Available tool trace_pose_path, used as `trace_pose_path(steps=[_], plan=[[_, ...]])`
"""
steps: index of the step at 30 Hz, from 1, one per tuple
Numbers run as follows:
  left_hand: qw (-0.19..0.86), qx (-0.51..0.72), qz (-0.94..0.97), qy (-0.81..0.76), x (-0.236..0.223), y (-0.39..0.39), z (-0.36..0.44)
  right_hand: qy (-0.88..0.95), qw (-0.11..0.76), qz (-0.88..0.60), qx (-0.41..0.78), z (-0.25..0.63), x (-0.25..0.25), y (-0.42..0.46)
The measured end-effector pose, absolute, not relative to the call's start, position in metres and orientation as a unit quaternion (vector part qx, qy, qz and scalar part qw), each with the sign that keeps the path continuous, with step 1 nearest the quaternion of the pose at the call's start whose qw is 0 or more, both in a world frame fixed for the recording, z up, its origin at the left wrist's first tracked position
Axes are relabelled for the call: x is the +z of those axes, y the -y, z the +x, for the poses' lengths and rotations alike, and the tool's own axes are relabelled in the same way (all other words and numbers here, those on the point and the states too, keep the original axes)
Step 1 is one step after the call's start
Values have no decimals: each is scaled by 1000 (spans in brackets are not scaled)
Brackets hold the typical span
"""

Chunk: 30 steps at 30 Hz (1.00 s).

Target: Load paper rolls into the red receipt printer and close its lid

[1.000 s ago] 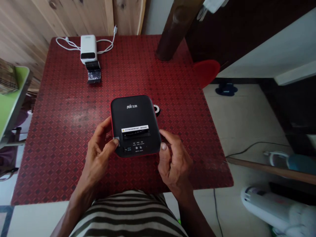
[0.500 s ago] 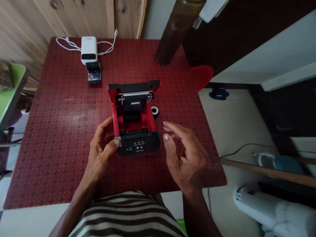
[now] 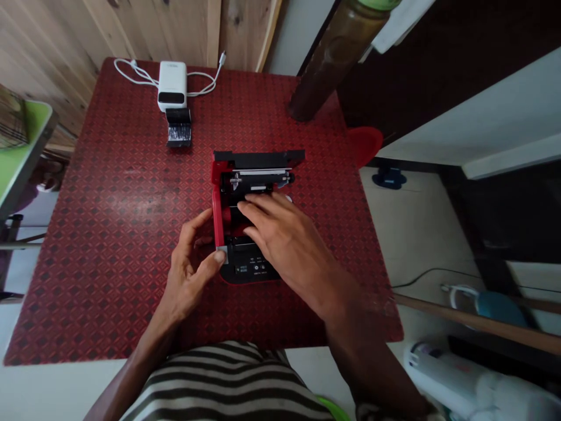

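Note:
A small red and black label printer [image 3: 252, 270] rests on the table with its lid [image 3: 258, 159] raised. My left hand [image 3: 193, 269] grips its left front corner, the thumb on a grey patch on top and the fingers against the side. My right hand [image 3: 284, 234] reaches over the printer's right side into the inner compartment, fingers stretched out and slightly spread. What its fingertips touch inside is partly hidden. Behind my right hand, only a sliver of a small black-and-white roll [image 3: 288, 199] shows.
A white device [image 3: 172, 85] with a white cable [image 3: 204, 91] stands at the back left of the red patterned table [image 3: 105, 251], a dark ribbon-like piece [image 3: 179, 131] before it. A tall brown bottle [image 3: 319, 70] stands at the back right. A red stool [image 3: 366, 143] is beyond the right edge.
My right hand has moved left from beside the printer to over its open compartment, covering the roll. My left hand keeps its grip. The whole view has shifted slightly.

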State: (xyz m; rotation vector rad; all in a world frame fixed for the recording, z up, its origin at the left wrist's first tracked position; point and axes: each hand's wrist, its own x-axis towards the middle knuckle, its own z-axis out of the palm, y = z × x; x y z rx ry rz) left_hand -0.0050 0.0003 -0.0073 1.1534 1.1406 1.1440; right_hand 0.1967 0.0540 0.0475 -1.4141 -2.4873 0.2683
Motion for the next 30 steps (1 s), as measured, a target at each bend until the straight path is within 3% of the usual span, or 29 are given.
trace_pose_path(steps=[5,11,26,30], plan=[[556,483,480,-476,-8,-1,-4,864,32,-491,105,182,55,-75],[550,482,483,-482,-8,-1,-4,858,-5,-507,88,172,51,-86],[549,479,482,-486,-10,-1,-5,873,131,-465,69,198,55,-64],[552,476,481,-487,-10,0,-6,858,225,-446,121,204,59,-60]])
